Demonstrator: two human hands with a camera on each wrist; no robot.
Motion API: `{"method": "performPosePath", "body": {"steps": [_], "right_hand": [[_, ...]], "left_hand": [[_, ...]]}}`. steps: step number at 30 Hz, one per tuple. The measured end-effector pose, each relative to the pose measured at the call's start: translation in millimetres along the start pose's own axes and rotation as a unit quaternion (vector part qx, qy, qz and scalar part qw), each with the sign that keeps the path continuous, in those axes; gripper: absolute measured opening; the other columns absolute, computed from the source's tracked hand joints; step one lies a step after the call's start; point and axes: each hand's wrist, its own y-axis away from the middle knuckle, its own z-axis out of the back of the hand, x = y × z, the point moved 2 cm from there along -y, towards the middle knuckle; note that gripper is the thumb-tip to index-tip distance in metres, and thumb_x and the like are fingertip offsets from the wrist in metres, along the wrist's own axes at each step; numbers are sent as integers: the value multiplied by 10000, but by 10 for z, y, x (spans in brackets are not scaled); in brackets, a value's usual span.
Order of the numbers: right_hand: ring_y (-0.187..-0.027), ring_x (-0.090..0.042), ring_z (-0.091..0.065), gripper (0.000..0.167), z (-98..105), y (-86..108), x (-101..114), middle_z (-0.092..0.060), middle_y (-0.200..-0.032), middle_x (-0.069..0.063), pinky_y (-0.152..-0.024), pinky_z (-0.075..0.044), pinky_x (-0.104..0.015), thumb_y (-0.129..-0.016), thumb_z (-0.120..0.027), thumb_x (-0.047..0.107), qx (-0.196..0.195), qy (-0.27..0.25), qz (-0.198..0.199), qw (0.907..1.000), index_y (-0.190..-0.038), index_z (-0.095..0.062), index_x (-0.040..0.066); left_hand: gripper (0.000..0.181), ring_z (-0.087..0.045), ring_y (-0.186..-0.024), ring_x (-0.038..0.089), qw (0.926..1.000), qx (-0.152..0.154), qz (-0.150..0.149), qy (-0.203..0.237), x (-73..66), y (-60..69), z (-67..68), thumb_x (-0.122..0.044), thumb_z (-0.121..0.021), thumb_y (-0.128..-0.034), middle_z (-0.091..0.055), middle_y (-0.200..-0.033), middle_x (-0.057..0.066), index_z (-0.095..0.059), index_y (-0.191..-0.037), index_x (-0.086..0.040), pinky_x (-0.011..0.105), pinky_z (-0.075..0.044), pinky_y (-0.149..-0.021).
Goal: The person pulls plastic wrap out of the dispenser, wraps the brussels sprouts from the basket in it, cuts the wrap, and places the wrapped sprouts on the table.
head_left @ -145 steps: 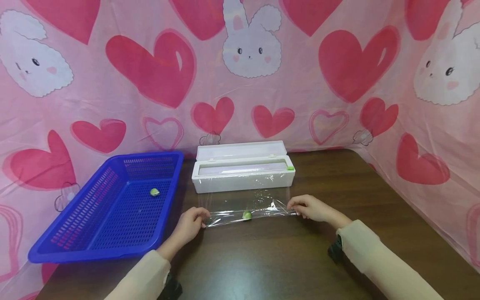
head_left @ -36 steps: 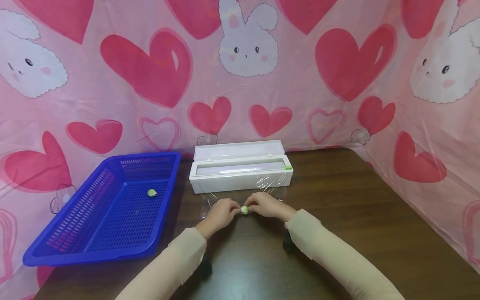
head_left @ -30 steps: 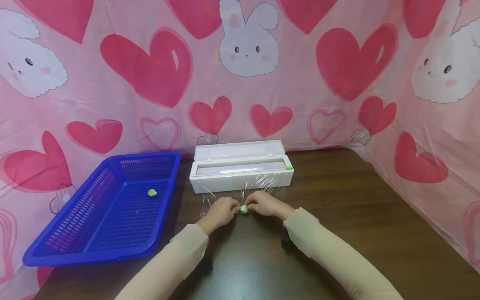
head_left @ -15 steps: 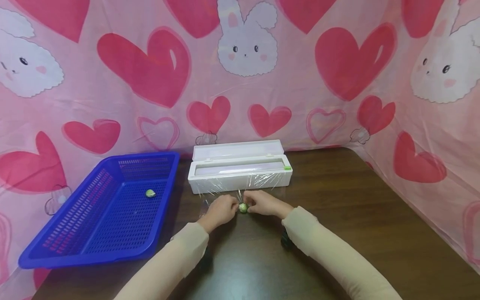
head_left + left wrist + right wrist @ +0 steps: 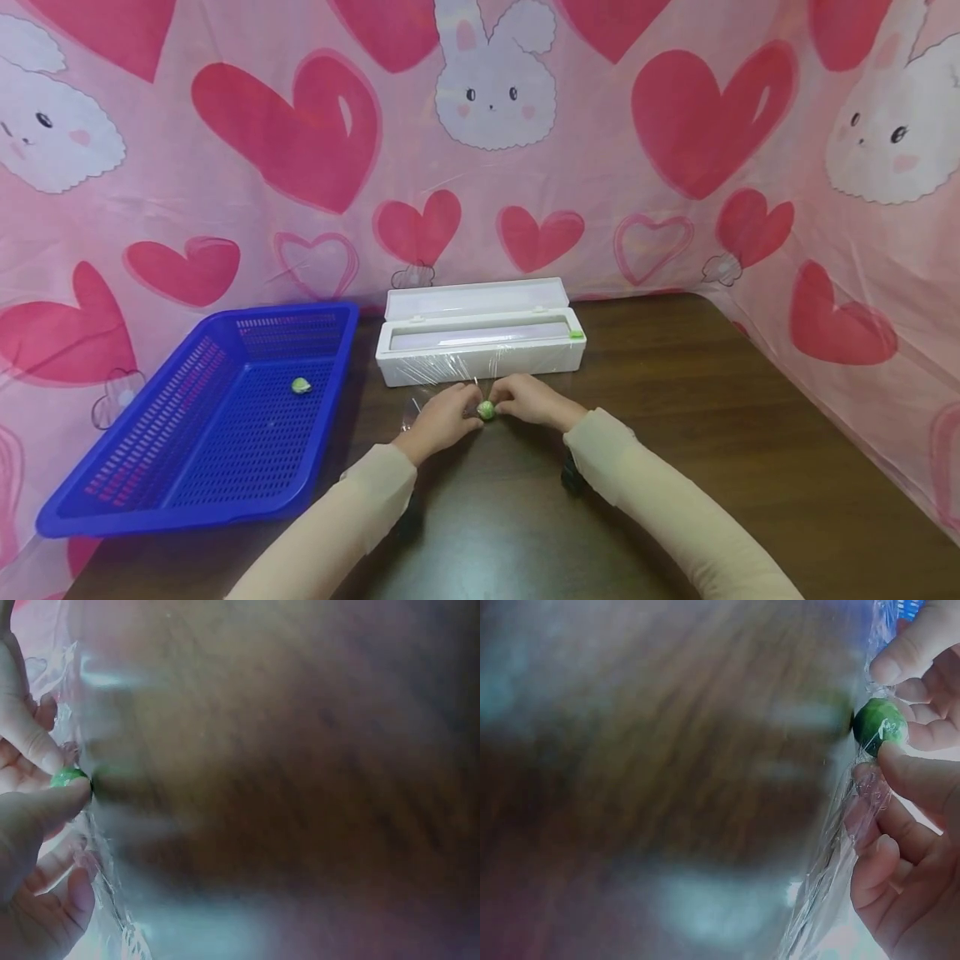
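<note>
A small green Brussels sprout [image 5: 486, 410] lies between the two hands, with clear cling film [image 5: 870, 780] drawn around it. On its left, the left hand [image 5: 444, 421] holds gathered film, its thumb [image 5: 889, 669] just beside the sprout. The right hand [image 5: 534, 402] grips the sprout from the right through the film, with its thumb [image 5: 900, 766] against the sprout's side. In the left wrist view, the left thumb hides part of the sprout [image 5: 67, 777]. The film runs back to a white dispenser box [image 5: 480, 363] with its lid raised.
A blue perforated basket [image 5: 180, 518] stands at the left, with another Brussels sprout [image 5: 301, 386] in it. The dark wooden table [image 5: 675, 400] extends to the right. A pink heart-patterned curtain [image 5: 600, 150] closes off the back and sides.
Since the earliest frame, both hands have moved from the film's outer corners inward to the sprout. Lately they have shifted slightly forward with it, and the left thumb and fingers have spread a little.
</note>
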Motion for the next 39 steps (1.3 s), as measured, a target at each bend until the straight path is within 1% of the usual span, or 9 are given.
{"method": "performPosePath", "body": {"steps": [8, 13, 16, 20, 23, 29, 32, 36, 39], "right_hand": [[-795, -107, -555, 81, 10, -30, -8, -650, -870, 35, -754, -454, -326, -859, -637, 69, -3, 142, 13, 9999, -902, -697, 101], [-731, -108, -530, 35, 29, -31, -15, -617, -801, 42, -685, -447, -314, -852, -649, 86, -149, 190, -8, 9997, -878, -653, 109], [-694, -103, -504, 21, 40, -28, -21, -591, -764, 62, -649, -431, -297, -857, -649, 111, -205, 113, 45, 9997, -851, -629, 107], [-683, -90, -500, 62, 43, -16, -34, -583, -751, 76, -638, -433, -277, -827, -696, 156, -117, 29, 163, 9998, -843, -654, 113], [-690, -88, -509, 86, 51, -4, -33, -580, -760, 78, -643, -438, -280, -801, -721, 155, -79, 235, 254, 9994, -862, -661, 141], [-753, -98, -571, 28, 77, -3, -23, -638, -810, 69, -701, -464, -309, -827, -690, 135, -321, 955, 636, 9929, -849, -707, 137], [-765, -91, -575, 30, 82, -6, -39, -631, -803, 82, -706, -465, -299, -828, -693, 161, -396, 1083, 593, 9916, -829, -718, 144], [-740, -92, -556, 39, 83, -9, -43, -595, -782, 84, -675, -455, -291, -820, -700, 170, -444, 1089, 506, 9918, -801, -718, 142], [-719, -89, -536, 41, 76, -15, -34, -572, -768, 84, -653, -445, -287, -817, -702, 167, -440, 1081, 468, 9921, -781, -714, 152]], "left_hand": [[186, -590, -792, 186, 9996, -176, 209, 58, 21, -34, -36, -123, -725, -785, -613, -852, 15, -590, -911, -104, 347, -463, -695], [78, -602, -726, 164, 9992, -249, 299, -50, 29, -55, -29, -135, -706, -807, -649, -802, -4, -651, -847, -97, 338, -470, -664], [45, -599, -699, 158, 9991, -343, 179, -160, 28, -58, -15, -145, -696, -816, -648, -771, -22, -677, -808, -104, 341, -468, -649], [54, -610, -708, 160, 9984, -471, -1, -321, 48, -54, -5, -160, -697, -815, -650, -757, -33, -699, -787, -114, 345, -472, -651], [58, -618, -723, 159, 9977, -539, -119, -384, 66, -53, 2, -163, -699, -813, -655, -759, -26, -713, -791, -112, 342, -476, -659], [52, -622, -756, 159, 9974, -516, -411, -281, 73, -55, 19, -144, -713, -799, -662, -767, -6, -717, -790, -93, 338, -477, -689], [50, -624, -770, 167, 9967, -497, -560, -321, 69, -61, 28, -135, -714, -794, -666, -775, 0, -718, -794, -85, 339, -478, -703], [46, -622, -754, 173, 9947, -509, -703, -555, 67, -78, 32, -128, -707, -801, -664, -761, -4, -719, -785, -87, 336, -475, -698], [57, -623, -738, 178, 9936, -529, -746, -667, 70, -86, 34, -131, -711, -796, -663, -749, -1, -713, -771, -79, 338, -478, -688]]}}
